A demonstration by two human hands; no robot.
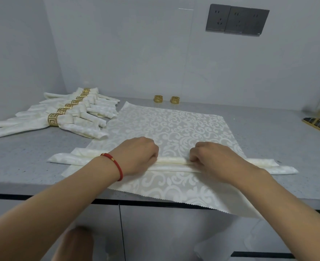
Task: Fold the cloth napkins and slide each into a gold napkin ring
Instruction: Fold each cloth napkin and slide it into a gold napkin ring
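Pleating the napkin
My left hand [139,156] and right hand [210,158] both pinch the folded napkin strip [174,163], keeping its creases tight.

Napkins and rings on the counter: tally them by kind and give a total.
Ringed napkins: 7, though the far ones overlap
Loose gold napkin rings: 2
Folded napkin strip: 1
Flat napkin: 1
Total: 11
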